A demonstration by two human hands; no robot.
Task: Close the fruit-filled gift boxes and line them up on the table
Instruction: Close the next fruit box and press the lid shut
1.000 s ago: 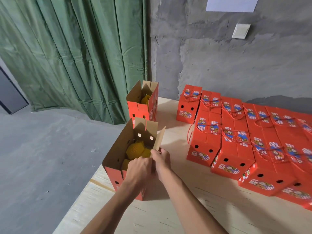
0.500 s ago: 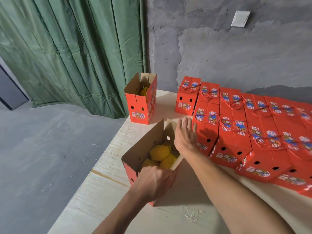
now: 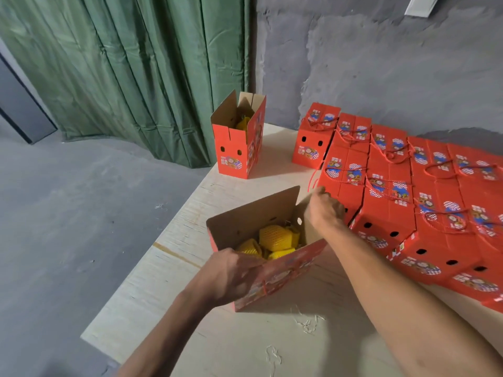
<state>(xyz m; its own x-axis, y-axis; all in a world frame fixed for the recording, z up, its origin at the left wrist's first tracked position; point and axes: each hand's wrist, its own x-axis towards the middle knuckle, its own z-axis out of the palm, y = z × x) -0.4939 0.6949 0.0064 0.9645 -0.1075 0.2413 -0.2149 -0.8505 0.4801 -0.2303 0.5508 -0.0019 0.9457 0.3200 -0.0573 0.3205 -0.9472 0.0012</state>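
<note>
Your open box [image 3: 261, 240] sits near the bench's [image 3: 272, 344] left edge, just beside the closed boxes [image 3: 408, 202], w/ netted yellow fruit [image 3: 275, 236] showing inside. Left hand [image 3: 231, 276] has its grip curled on the near red flap, thumb side on the printed face; right hand [image 3: 325, 210] is at the far right flap, fingers bent over its top edge, but can't tell how tight that grip is. Fold short flaps first, keep fruit below the fold line, then bring the long flaps together w/o snagging the red cord. A second open box [image 3: 239, 140] waits at the far corner. Bench is pale wood w/ stray packing shreds; green curtain [image 3: 122, 72] and rough grey wall [image 3: 367, 63] behind.
</note>
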